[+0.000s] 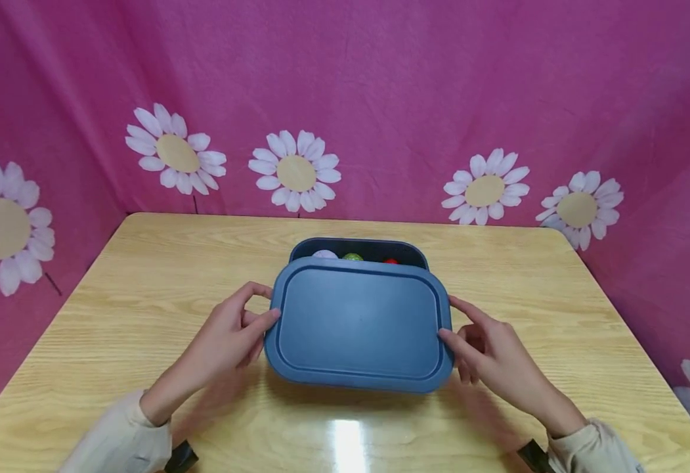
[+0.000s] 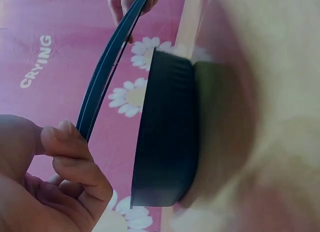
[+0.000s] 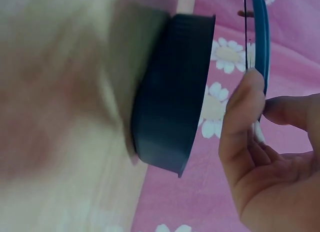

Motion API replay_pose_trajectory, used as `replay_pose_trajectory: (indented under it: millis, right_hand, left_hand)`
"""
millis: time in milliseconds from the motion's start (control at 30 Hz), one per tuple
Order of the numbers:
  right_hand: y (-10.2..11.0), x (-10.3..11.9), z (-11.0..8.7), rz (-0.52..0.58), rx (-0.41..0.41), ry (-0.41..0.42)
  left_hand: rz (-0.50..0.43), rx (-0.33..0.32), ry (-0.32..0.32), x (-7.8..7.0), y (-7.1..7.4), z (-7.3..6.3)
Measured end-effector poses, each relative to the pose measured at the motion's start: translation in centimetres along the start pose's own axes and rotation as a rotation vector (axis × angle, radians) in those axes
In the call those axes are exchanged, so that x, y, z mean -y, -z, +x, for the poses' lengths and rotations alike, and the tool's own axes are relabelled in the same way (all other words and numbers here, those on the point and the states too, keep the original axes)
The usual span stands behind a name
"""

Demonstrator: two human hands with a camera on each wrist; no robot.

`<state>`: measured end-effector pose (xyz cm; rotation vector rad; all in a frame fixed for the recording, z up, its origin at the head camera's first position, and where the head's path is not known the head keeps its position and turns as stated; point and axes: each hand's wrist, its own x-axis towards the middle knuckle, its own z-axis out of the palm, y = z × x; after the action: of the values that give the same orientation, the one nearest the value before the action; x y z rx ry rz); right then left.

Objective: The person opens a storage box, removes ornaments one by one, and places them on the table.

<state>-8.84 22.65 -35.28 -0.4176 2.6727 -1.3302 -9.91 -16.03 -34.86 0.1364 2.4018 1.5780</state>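
Note:
A blue-grey rectangular lid [image 1: 361,322] is held up by its two short sides. At its left edge my left hand [image 1: 226,335] pinches the rim between thumb and fingers; my right hand [image 1: 495,355] pinches the opposite edge the same way. Behind and below the lid stands a dark blue box [image 1: 368,247], uncovered at its far side. Inside it show the tops of a pale lilac ball [image 1: 324,253], a green ball [image 1: 353,257] and a red thing [image 1: 390,261], mostly hidden by the lid. Both wrist views show a gap between lid [image 2: 110,62] and box [image 3: 172,87].
The box stands on a light wood-grain table [image 1: 203,263]. A pink cloth [image 1: 368,98] with white daisies hangs behind and at both sides of the table. Light glares off the tabletop near the front edge.

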Motion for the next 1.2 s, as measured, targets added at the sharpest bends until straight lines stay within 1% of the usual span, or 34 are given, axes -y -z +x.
replay_pose_trajectory:
  millis: [67, 267, 433, 533, 600, 667, 733, 800, 867, 933, 1067, 1200]
  right_hand:
    - [-0.3, 0.1, -0.8, 0.029, 0.023, -0.025]
    - [-1.0, 0.0, -2.8, 0.08, 0.118, -0.08]
    - [-1.5, -0.5, -4.0, 0.105, 0.211, -0.136]
    - [-1.8, -0.9, -4.6, 0.16, 0.281, -0.198]
    - [-2.1, -1.2, -4.9, 0.168, 0.326, -0.216]
    - [-2.3, -1.4, -5.1, 0.168, 0.366, -0.22]
    - [-2.5, -1.5, -5.3, 0.138, 0.394, -0.2]
    - [-2.6, -1.6, -5.2, 0.117, 0.414, -0.197]
    - [-2.7, -1.5, -5.1, 0.105, 0.423, -0.217]
    - [-2.8, -1.4, -4.9, 0.102, 0.428, -0.266]
    - [-2.9, -1.3, -4.3, 0.099, 0.431, -0.348]
    - [-3.0, -1.5, -3.8, 0.119, 0.437, -0.359]
  left_hand:
    - [-0.008, 0.01, 0.021, 0.2, -0.3, -0.8]
    - [-0.008, 0.047, 0.04, 1.4, -1.1, -2.7]
    - [0.002, 0.11, 0.042, 2.2, -1.7, -4.2]
    - [0.013, 0.151, 0.024, 2.6, -2.0, -4.9]
    - [0.019, 0.177, 0.042, 2.9, -2.1, -5.2]
    - [0.031, 0.203, 0.061, 3.1, -2.1, -5.5]
    - [0.041, 0.226, 0.085, 3.4, -2.2, -5.7]
    - [0.042, 0.249, 0.11, 3.7, -2.2, -5.8]
    - [0.048, 0.265, 0.13, 3.9, -2.3, -5.9]
    - [0.044, 0.277, 0.151, 4.0, -2.3, -5.8]
    - [0.061, 0.288, 0.163, 4.1, -2.5, -5.7]
    - [0.079, 0.294, 0.168, 4.1, -2.7, -5.6]
